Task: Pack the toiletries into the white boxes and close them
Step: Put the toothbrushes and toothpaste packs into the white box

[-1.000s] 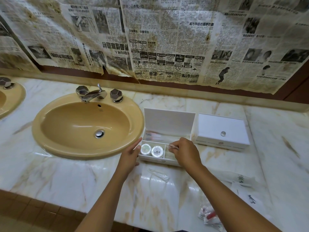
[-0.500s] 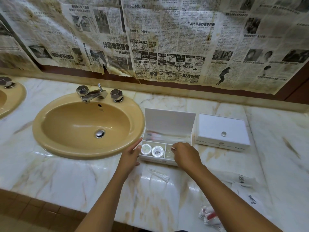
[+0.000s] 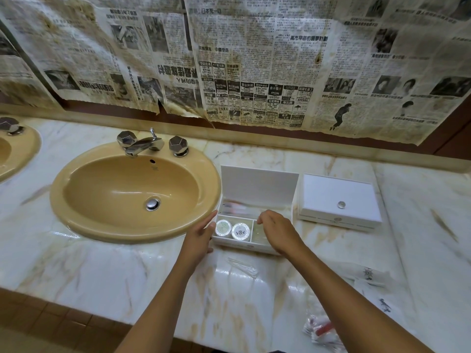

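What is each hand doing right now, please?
Left hand: open, fingers against the open white box.
Right hand: over the box; grip cannot be told.

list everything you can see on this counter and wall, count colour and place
open white box: 1, white, right of sink, lid up
round silver-lidded tins: 2, silver, front left compartment
closed white box: 1, white, right of open box
clear plastic-wrapped item: 1, clear, counter before open box
red and white packet: 1, counter's front edge
tan oval sink: 1, left
chrome tap: 1, behind sink
marble counter: 1, cream
newspaper sheets: several, yellowed, wall
left hand: against open box's left side
right hand: over front right compartment
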`<move>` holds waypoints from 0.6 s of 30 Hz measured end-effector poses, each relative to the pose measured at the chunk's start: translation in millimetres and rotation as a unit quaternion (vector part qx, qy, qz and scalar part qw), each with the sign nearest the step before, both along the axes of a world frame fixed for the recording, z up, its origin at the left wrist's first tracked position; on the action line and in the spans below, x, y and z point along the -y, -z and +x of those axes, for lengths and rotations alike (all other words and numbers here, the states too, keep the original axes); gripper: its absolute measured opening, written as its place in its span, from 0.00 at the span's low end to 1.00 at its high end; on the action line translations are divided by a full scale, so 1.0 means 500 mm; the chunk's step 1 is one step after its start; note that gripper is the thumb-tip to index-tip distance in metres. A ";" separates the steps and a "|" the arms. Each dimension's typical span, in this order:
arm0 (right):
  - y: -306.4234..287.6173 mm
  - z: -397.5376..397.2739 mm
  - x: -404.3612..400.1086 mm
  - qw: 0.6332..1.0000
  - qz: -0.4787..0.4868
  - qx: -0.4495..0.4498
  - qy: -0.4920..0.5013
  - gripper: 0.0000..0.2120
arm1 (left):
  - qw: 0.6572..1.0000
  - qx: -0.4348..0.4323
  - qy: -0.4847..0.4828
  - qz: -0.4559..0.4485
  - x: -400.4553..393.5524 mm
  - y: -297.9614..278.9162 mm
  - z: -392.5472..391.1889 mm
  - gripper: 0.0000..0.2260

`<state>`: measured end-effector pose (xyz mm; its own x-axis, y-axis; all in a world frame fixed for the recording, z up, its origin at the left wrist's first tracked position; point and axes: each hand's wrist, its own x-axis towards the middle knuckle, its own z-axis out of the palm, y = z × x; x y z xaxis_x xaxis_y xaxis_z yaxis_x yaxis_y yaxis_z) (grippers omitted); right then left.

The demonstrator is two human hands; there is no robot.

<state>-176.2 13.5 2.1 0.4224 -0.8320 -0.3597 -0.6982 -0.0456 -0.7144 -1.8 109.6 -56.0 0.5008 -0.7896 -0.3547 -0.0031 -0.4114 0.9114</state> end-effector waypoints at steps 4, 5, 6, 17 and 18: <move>0.001 0.000 0.005 0.999 0.017 0.030 0.002 0.15 | 1.000 -0.001 -0.002 0.003 0.001 0.001 0.000 0.13; 0.007 0.000 0.008 0.999 0.016 0.030 0.003 0.14 | 1.000 -0.001 -0.002 0.003 0.001 0.002 0.000 0.13; 0.012 0.000 0.010 0.999 0.014 0.028 0.005 0.13 | 1.000 -0.001 -0.002 0.002 0.001 0.002 0.001 0.13; 0.033 -0.012 0.014 0.986 -0.143 0.072 0.035 0.09 | 1.000 0.003 -0.003 -0.001 0.001 0.008 0.002 0.13; 0.033 -0.011 0.014 0.985 -0.156 0.069 0.026 0.09 | 1.000 0.004 -0.003 0.000 0.001 0.008 0.002 0.13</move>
<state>-181.8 6.4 -14.6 0.4026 -0.9150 -0.0261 -0.6033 -0.2438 -0.7593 -0.8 109.1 -59.9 0.5081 -0.7872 -0.3496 -0.0088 -0.4107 0.9117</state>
